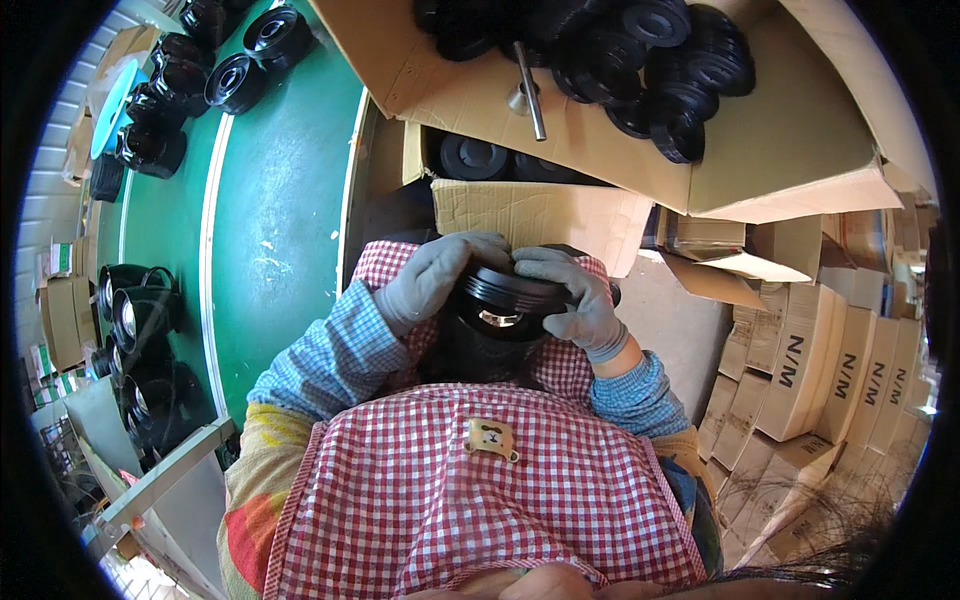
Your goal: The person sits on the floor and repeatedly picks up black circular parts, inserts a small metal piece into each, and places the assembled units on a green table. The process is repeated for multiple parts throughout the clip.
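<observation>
In my lap stands a black, rounded housing [478, 345] with a shiny metal part showing at its top. Just over it, a black ribbed round cover [512, 291] is tilted, and whether it touches the housing cannot be made out. My left hand [440, 278], in a grey glove, grips the cover's left side. Wrapped round its right edge is my right hand [580, 300], also gloved in grey, with the thumb low on the near side. The cover hides part of the fingers.
Ahead, a large open cardboard box [600, 150] holds several black round covers [690, 75]; a metal rod [530, 90] leans at its edge. A green conveyor [280, 220] on the left carries black housings [150, 320]. Stacked cartons [800, 350] stand at right.
</observation>
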Action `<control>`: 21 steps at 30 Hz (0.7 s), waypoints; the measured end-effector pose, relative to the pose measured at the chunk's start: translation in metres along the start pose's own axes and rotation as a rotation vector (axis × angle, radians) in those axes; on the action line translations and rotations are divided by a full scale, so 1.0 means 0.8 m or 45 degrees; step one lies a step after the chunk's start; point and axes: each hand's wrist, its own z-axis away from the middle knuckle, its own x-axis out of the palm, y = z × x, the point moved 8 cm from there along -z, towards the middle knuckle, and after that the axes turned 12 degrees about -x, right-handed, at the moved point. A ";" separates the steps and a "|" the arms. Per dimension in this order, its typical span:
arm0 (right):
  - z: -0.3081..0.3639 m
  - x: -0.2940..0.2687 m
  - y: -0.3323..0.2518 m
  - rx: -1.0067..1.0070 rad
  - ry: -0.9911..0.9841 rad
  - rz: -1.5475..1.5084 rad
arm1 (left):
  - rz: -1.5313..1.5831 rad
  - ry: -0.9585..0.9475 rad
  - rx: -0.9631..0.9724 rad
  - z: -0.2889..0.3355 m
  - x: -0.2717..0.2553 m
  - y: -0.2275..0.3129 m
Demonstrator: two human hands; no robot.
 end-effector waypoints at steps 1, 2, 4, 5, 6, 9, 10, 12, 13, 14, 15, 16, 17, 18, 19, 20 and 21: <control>0.000 0.003 -0.002 -0.035 -0.020 0.000 | -0.051 -0.004 0.027 -0.001 0.001 0.000; 0.000 0.007 -0.003 -0.070 -0.040 -0.001 | -0.102 -0.007 0.054 -0.001 0.004 0.000; 0.001 0.012 -0.001 -0.075 -0.027 0.119 | -0.087 0.048 0.158 0.000 0.006 0.007; 0.000 0.011 -0.002 -0.060 -0.039 0.166 | -0.140 0.044 0.189 0.001 0.007 0.009; 0.000 0.012 -0.002 -0.044 -0.042 0.213 | -0.194 0.033 0.214 0.001 0.008 0.010; -0.003 0.014 0.001 -0.032 -0.033 0.245 | -0.261 0.036 0.335 0.004 0.008 0.010; -0.003 0.013 0.002 -0.033 -0.041 0.265 | -0.289 0.040 0.370 0.005 0.008 0.011; -0.005 0.013 0.006 -0.016 -0.042 0.241 | -0.363 0.070 0.414 0.008 0.008 0.013; -0.005 0.013 0.007 -0.008 -0.043 0.230 | -0.400 0.085 0.438 0.009 0.008 0.014; -0.006 0.013 0.006 -0.013 -0.042 0.237 | -0.364 0.073 0.440 0.008 0.008 0.013; -0.008 0.013 0.005 -0.022 -0.042 0.241 | -0.333 0.064 0.443 0.007 0.007 0.012; -0.009 0.014 0.004 -0.031 -0.043 0.246 | -0.301 0.055 0.446 0.005 0.005 0.012; -0.010 0.014 0.005 -0.038 -0.036 0.243 | -0.311 0.071 0.473 0.005 0.004 0.014; -0.008 0.013 0.006 -0.041 -0.025 0.241 | -0.316 0.084 0.496 0.005 0.005 0.014; -0.006 0.012 0.008 -0.043 -0.015 0.239 | -0.321 0.097 0.519 0.006 0.006 0.015; -0.004 0.013 0.011 -0.027 -0.024 0.203 | -0.341 0.091 0.518 0.008 0.008 0.016; -0.002 0.013 0.015 -0.014 -0.030 0.173 | -0.361 0.080 0.522 0.009 0.008 0.019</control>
